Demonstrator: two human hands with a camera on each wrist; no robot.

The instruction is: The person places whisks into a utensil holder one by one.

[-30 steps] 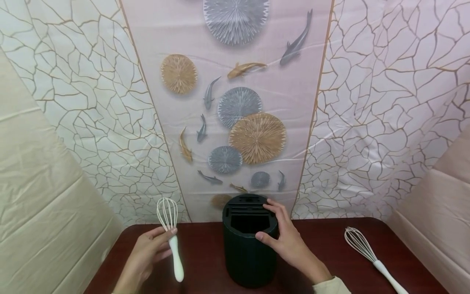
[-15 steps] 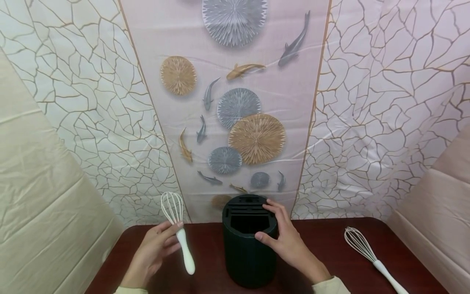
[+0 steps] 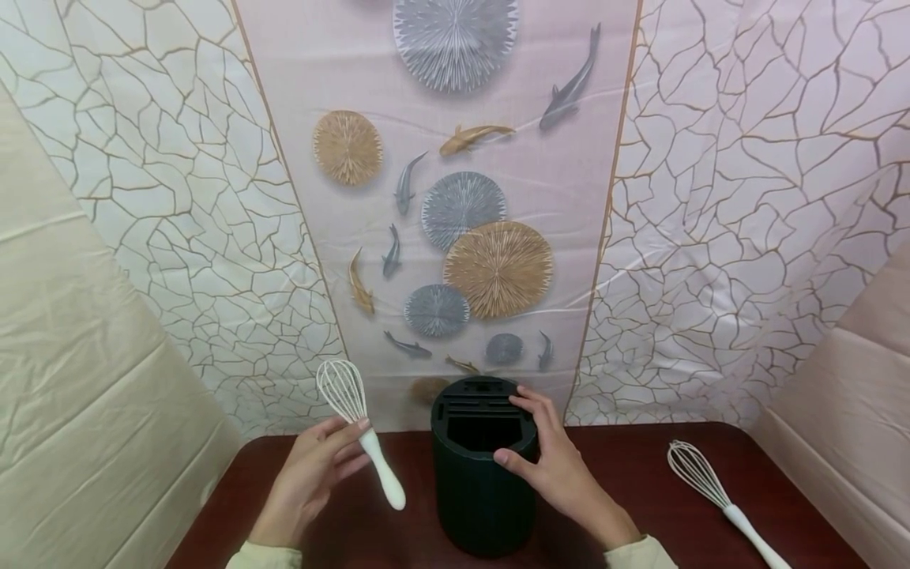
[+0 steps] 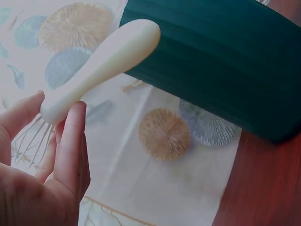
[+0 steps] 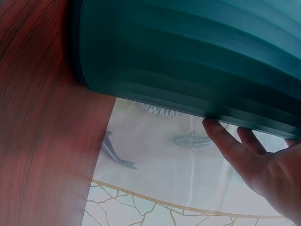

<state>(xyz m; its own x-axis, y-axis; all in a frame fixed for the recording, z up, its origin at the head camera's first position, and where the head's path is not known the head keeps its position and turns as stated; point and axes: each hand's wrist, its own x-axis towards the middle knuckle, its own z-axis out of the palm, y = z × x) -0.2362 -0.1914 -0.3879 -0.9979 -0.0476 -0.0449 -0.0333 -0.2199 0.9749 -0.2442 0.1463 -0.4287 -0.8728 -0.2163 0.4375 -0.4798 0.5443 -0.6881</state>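
Note:
In the head view my left hand (image 3: pixel 313 474) pinches a white whisk (image 3: pixel 384 472) between thumb and fingers, near where the wires meet the handle. The whisk is held in the air, wire end up and to the left, handle slanting down to the right. Close up in the left wrist view, the whisk handle (image 4: pixel 101 68) points towards the dark green holder (image 4: pixel 221 61). This round utensil holder (image 3: pixel 483 498) stands upright on the table, with slots and a wide opening on top. My right hand (image 3: pixel 558 462) holds its right side at the rim, thumb in front, fingers behind.
A second whisk (image 3: pixel 739 518) lies on the right part of the dark red table (image 3: pixel 626 466). Behind the table hangs a patterned cloth (image 3: pixel 483 142) with fish and round shapes. Beige panels (image 3: pixel 85 379) slope up at both sides.
My left hand has moved the whisk to the right and slightly up, closer to the holder, and its handle has tilted further rightwards. The right hand and the holder have stayed put.

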